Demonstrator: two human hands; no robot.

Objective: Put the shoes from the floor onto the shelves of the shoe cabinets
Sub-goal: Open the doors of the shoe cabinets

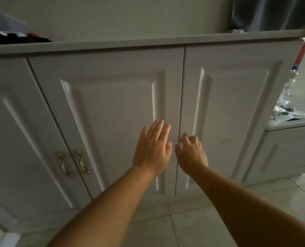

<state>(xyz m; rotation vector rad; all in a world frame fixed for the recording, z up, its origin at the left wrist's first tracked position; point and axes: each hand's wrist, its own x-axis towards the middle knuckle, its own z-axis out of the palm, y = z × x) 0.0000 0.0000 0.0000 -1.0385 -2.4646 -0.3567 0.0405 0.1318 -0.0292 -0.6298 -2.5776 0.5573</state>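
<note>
Closed shoe cabinet [112,44]. The left hand [152,148] lies flat, fingers straight, on the middle door [112,107], just left of the seam. Just right of the seam, the right hand [190,154] curls round the handle [186,134] of the right door [237,113], so it is likely the pulling hand. The shelves are hidden and no shoes are in view.
</note>
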